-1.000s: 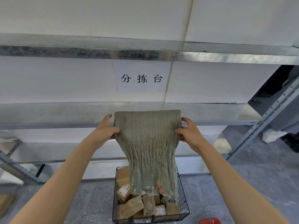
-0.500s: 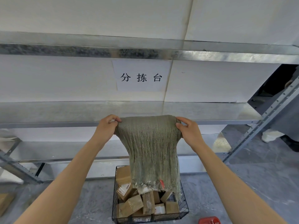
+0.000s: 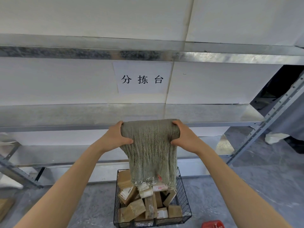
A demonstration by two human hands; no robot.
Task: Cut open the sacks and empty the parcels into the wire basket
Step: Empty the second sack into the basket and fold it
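Just above sack [image 3: 151, 145], sign [image 3: 142, 79]: 分拣台

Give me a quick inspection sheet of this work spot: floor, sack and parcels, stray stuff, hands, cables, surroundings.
Surface: grey concrete floor; the wire basket stands on it.
Job's things: green woven sack held upside down, frayed open end hanging over the basket; cardboard parcels piled inside.
Clutter: red object at the bottom edge, right of the basket, too cropped to identify.
Grippers: left hand and right hand each grip an upper corner of the sack.
Cables: nothing seen.
Surroundings: metal shelving behind; a paper sign above its shelf.
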